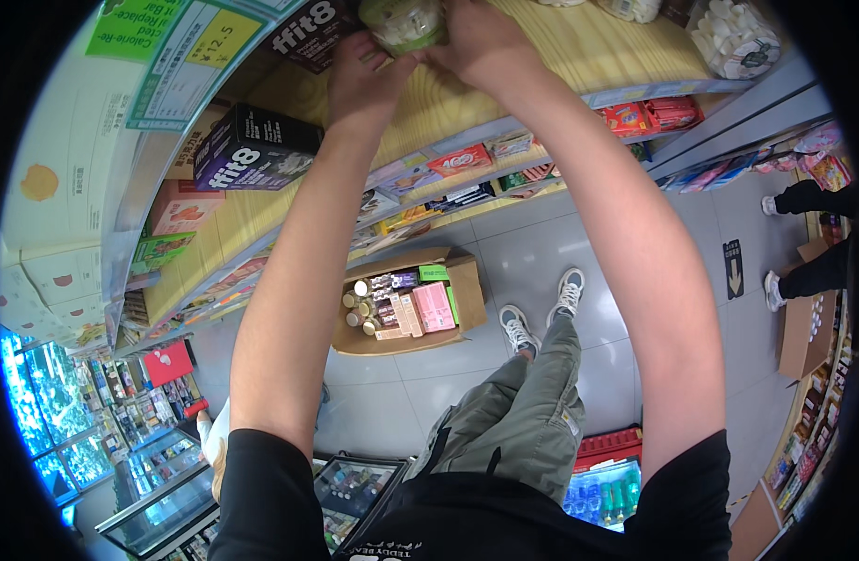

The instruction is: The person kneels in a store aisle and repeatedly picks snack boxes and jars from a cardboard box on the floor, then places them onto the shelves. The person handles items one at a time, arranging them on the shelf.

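A clear tub (403, 25) with a green label is at the upper wooden shelf (579, 51), held between both hands; whether it rests on the boards I cannot tell. The left hand (366, 79) is closed on its near left side, the right hand (476, 45) on its right. Left of them stands a black box (259, 148); below, on the floor (373, 402), an open carton (469, 294) holds bottles (362, 304) and a pink box (433, 309).
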`<state>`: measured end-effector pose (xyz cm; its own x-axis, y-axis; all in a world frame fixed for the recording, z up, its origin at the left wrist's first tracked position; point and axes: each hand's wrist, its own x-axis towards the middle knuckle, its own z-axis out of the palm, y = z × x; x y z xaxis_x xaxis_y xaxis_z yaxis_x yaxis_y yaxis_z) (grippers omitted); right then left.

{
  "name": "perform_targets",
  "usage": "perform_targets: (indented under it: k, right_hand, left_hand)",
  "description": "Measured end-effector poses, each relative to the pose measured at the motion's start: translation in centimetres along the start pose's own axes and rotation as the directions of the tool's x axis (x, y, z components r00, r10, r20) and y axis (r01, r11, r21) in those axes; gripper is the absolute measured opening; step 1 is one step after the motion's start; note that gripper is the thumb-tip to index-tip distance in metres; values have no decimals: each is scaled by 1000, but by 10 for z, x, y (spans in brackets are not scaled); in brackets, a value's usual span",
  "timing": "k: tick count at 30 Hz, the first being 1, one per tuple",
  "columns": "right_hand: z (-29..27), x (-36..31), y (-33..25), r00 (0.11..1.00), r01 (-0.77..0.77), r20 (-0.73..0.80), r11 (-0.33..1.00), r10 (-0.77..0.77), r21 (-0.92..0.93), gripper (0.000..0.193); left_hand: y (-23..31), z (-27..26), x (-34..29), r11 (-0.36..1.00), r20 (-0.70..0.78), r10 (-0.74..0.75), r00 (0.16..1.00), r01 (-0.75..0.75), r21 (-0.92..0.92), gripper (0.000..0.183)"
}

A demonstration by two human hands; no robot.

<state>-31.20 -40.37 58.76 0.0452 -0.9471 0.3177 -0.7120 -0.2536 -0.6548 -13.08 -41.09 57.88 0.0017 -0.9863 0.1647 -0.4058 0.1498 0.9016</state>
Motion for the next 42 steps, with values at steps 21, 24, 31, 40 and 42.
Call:
perform_targets:
  k: [21, 24, 31, 40, 42]
  right_hand:
    - [-5, -5, -10, 996, 62, -57, 993, -68, -103, 48]
    - [-28, -58, -32, 951, 139, -288, 988, -112, 74, 59]
    - [-35, -244, -58, 942, 52, -321, 909, 92, 414, 34]
    - [34, -534, 87, 542, -823, 391, 564, 744, 68, 37]
    - [27, -592, 131, 485, -732, 494, 644, 722, -222, 42]
  left_hand:
    - [44, -6, -46, 998, -73, -46, 996, 48, 27, 67]
    - [60, -17, -122, 992, -111, 124, 986, -123, 14, 55]
    - [10, -30, -358, 967, 136, -18, 991, -17, 253, 23]
    - [-53, -84, -481, 850, 241, -485, 841, 387, 357, 20]
    - [-14, -66, -423, 939, 224, -238, 945, 165, 301, 22]
